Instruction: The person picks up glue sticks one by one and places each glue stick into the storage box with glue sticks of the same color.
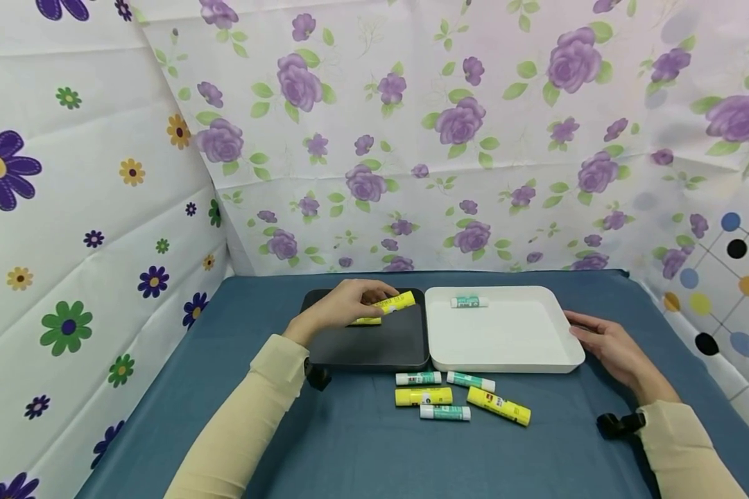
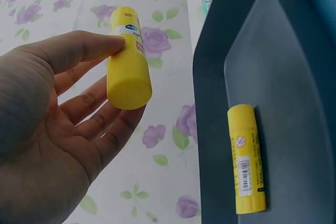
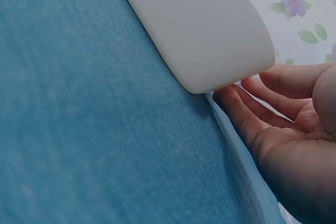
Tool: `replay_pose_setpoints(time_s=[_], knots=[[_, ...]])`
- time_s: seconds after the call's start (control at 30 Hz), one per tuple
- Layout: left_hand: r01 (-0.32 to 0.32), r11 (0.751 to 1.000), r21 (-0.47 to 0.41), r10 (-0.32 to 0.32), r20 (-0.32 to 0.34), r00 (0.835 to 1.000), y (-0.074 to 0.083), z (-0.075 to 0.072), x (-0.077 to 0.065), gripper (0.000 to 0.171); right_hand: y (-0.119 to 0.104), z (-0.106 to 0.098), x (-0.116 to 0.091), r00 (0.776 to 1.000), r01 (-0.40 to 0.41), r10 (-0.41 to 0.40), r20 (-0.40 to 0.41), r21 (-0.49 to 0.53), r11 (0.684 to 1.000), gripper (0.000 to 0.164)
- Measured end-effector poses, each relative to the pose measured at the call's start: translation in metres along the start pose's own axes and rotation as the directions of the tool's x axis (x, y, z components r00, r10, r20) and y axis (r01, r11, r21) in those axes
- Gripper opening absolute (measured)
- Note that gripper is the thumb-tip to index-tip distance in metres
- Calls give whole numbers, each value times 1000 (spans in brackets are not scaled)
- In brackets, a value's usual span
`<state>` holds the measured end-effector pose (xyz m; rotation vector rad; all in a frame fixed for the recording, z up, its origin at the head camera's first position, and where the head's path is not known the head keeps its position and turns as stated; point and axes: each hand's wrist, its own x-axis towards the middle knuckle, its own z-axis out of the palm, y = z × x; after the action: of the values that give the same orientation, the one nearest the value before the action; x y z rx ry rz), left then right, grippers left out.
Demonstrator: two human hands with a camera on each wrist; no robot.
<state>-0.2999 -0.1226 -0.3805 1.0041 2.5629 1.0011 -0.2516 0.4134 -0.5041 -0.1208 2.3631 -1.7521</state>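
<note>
My left hand [image 1: 342,305] pinches a yellow glue stick [image 2: 128,74] between thumb and fingers, above the black tray [image 1: 374,350]. A second yellow glue stick [image 2: 247,161] lies in that tray, partly hidden behind the hand in the head view. To the right stands a white tray [image 1: 505,346], with a green-and-white glue stick [image 1: 469,302] lying near its back edge. My right hand [image 1: 618,353] touches the white tray's right side, its thumb and fingertips at the rim in the right wrist view.
In front of the trays, several loose glue sticks lie on the blue cloth [image 1: 362,443]: a yellow one [image 1: 423,396], another yellow one [image 1: 498,406] set at a slant, and three green-and-white ones [image 1: 445,413]. Flowered sheets [image 1: 362,125] hang behind and at the sides.
</note>
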Motion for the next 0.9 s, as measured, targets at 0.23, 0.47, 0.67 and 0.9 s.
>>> replay_pose_setpoints(time_s=[0.23, 0.47, 0.67, 0.9], knots=[[7, 1000, -14, -7, 19, 1000, -7, -10, 14, 40, -1, 0, -1, 1000, -8, 8, -5, 3, 1000, 75], [44, 999, 4, -44, 54, 998, -13, -18, 23, 40, -3, 1, 0, 1000, -17, 17, -4, -30, 999, 77], [51, 998, 38, -54, 69, 996, -19, -19, 36, 39, -2, 1, 1, 1000, -13, 13, -2, -30, 999, 75], [62, 996, 63, -68, 87, 994, -19, -21, 51, 38, -2, 1, 0, 1000, -23, 23, -12, -21, 1000, 76]])
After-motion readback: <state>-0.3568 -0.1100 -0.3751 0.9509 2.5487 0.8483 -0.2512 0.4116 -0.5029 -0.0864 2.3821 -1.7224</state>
